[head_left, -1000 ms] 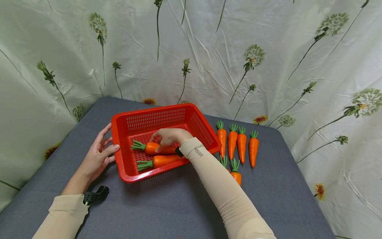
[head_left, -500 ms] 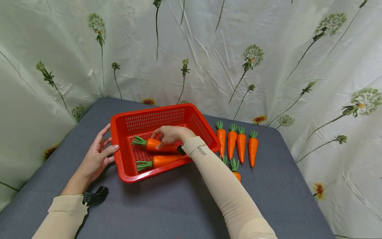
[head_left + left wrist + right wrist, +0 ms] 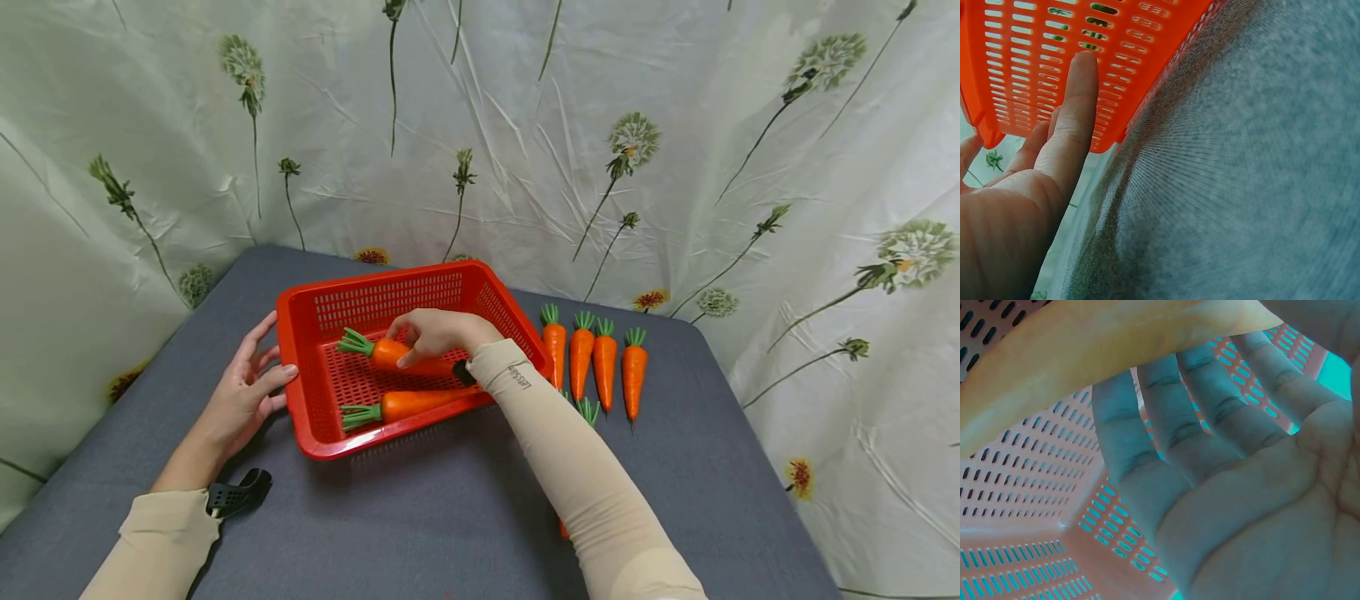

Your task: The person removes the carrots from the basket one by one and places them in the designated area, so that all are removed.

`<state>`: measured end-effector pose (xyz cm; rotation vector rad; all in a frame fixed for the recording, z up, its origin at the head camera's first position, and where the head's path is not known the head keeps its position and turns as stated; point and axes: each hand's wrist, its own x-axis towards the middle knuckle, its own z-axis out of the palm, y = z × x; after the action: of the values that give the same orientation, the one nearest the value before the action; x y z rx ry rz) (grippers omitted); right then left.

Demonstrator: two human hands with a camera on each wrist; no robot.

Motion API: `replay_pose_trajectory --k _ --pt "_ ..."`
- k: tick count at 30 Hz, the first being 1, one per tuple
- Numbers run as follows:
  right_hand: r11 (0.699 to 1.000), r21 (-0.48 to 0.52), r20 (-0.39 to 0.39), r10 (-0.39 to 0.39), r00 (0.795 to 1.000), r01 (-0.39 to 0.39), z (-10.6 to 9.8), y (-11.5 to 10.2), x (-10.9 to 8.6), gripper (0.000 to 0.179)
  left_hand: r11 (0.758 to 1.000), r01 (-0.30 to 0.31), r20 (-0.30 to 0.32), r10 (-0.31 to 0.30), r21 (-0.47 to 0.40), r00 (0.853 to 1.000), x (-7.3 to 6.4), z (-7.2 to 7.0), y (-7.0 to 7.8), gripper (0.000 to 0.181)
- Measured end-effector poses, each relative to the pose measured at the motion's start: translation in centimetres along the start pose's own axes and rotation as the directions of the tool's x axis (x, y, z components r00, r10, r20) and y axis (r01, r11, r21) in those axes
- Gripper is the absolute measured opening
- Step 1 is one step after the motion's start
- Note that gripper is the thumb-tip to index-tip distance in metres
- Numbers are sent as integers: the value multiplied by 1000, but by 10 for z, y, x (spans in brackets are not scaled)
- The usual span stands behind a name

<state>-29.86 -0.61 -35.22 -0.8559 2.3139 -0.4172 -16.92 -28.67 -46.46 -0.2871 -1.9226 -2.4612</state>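
My right hand point(image 3: 438, 332) is inside the red plastic basket point(image 3: 288, 333), its thumb and fingers gripping a carrot point(image 3: 390, 355) with a green top. In the right wrist view, the fingers point(image 3: 1160, 406) lie along this pale-looking carrot point(image 3: 1085, 344). A second carrot point(image 3: 408, 405) lies in the basket nearer its front wall, its tapered end hidden by the right arm. My left hand point(image 3: 243, 383) touches the basket's left end from outside. In the left wrist view, a straight finger point(image 3: 1075, 106) of it rests against the slotted wall point(image 3: 1041, 62).
To the right of the basket, several carrots lie in a row, among them a carrot point(image 3: 633, 379) at the right end. Another carrot point(image 3: 587, 412) is mostly covered by the right sleeve. Grey cloth point(image 3: 390, 525) covers the table, and a flowered curtain point(image 3: 525, 125) hangs behind.
My right hand has drawn the gripped carrot slightly to the right and up, and its green top has shifted too. The left hand and basket have hardly moved.
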Motion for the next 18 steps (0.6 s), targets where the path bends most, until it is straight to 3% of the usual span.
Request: replay_pose_trajectory --k 9,18 --pt "997 71 -24 -20 1000 22 -7 -3 -11 50 1000 -3 3 3 -5 1000 1 1 1 83" --pt "998 65 -80 -11 997 16 -15 0 -25 51 1000 -13 9 12 23 1000 -1 1 -1 84"
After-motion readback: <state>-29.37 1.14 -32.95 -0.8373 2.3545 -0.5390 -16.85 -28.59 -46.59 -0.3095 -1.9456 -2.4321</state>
